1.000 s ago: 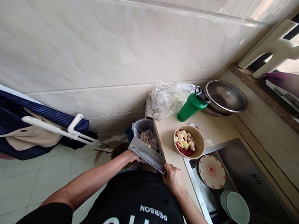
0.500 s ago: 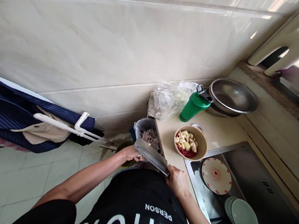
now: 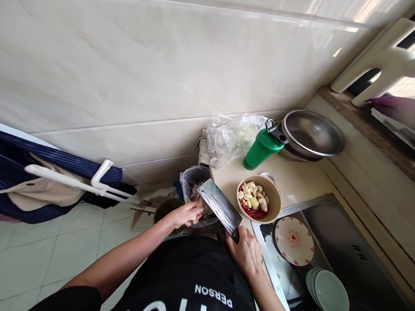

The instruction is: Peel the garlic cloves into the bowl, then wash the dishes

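Observation:
My right hand (image 3: 245,251) grips the handle of a wide steel cleaver (image 3: 219,207) whose blade points up and left, over the counter's edge. My left hand (image 3: 185,215) is off the blade, fingers curled together over a bin lined with a plastic bag (image 3: 191,177) that holds scraps; what the fingers pinch, if anything, I cannot make out. A woven bowl (image 3: 275,202) with garlic cloves, ginger and red chillies sits on the counter just right of the blade.
A green bottle (image 3: 261,148), a crumpled clear bag (image 3: 227,136) and a steel basin (image 3: 312,134) stand at the counter's back. The sink (image 3: 349,242) holds a patterned plate (image 3: 293,241) and stacked green plates (image 3: 330,294). A drying rack (image 3: 69,180) with cloths stands left.
The cleaver has swung from lying flat between both hands to pointing up and away. My left hand has left the blade and now hovers over the bin.

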### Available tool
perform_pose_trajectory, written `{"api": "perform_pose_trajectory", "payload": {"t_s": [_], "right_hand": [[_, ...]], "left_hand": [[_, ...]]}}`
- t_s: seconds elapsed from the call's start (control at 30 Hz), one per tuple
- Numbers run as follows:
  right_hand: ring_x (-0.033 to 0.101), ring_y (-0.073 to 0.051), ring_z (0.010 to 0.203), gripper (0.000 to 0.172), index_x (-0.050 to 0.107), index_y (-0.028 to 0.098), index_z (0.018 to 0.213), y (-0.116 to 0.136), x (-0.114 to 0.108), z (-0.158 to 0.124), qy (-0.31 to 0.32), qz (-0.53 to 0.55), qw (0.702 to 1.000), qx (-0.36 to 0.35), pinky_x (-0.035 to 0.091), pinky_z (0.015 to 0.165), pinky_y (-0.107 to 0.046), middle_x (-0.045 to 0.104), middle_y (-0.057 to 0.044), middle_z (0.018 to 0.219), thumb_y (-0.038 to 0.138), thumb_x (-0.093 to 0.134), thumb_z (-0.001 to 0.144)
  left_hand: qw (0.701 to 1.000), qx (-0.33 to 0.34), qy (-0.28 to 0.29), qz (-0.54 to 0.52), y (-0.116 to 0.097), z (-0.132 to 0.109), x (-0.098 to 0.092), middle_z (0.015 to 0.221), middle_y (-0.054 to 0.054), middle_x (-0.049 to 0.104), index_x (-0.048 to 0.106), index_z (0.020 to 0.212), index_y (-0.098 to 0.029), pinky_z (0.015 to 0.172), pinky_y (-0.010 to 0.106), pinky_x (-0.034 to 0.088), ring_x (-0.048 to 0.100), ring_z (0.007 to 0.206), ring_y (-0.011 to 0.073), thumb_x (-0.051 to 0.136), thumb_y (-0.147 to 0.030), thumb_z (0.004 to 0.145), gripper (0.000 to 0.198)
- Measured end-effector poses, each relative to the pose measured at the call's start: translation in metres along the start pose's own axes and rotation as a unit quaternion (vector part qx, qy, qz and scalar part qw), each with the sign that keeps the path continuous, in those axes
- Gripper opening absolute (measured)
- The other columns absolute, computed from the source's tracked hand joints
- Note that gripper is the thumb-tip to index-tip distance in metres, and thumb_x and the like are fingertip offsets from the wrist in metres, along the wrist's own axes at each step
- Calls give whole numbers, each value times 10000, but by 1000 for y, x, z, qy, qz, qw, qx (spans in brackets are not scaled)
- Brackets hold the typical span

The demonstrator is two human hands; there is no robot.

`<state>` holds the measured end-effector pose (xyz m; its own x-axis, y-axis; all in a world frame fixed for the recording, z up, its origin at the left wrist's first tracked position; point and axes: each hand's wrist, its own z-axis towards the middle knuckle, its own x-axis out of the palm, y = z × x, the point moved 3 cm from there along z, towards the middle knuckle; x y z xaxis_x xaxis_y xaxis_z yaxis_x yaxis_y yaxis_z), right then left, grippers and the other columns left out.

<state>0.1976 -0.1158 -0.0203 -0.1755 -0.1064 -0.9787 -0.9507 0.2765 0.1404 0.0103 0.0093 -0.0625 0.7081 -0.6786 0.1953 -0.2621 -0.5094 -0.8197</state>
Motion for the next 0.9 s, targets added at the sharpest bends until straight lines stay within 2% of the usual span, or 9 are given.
{"api": "perform_pose_trajectory", "payload": {"t_s": [0.2,0.4,0.6,0.77,0.9], "right_hand": [[622,-237,659,250,529,178,772,-1,16,3,-22,-8,1000,19,391,541,-303,637,-104,742,418,506,837],[625,-275,667,276,557,161,803,3,24,14,-23,16,999,37,413,550,-339,634,-145,755,431,508,839],[632,-285,700,320,571,143,822,9,25,29,-31,-5,998,54,430,574,-345,636,-164,762,453,496,846],[627,-293,694,418,583,108,856,11,24,39,-15,-39,997,72,435,578,-358,630,-182,758,500,438,864],[598,-329,821,406,585,96,878,12,18,46,-40,-76,993,85,439,603,-378,613,-209,859,483,465,855]], "left_hand": [[999,8,-3,-39,6,0,5,617,-43,412,412,682,-152,344,115,149,378,458,29,545,-604,731,474],[996,32,-33,-77,5,4,1,613,-49,400,407,688,-157,334,115,148,358,448,26,533,-611,742,474],[993,50,-34,-104,-3,-1,-1,623,-49,387,394,686,-161,344,117,150,355,472,30,552,-569,759,443],[991,51,-58,-110,-9,-2,-2,626,-53,366,371,681,-169,349,117,160,351,481,31,580,-559,742,446],[992,55,-61,-98,-10,0,-3,622,-53,375,372,689,-174,353,120,174,349,480,34,600,-560,720,450]]}}
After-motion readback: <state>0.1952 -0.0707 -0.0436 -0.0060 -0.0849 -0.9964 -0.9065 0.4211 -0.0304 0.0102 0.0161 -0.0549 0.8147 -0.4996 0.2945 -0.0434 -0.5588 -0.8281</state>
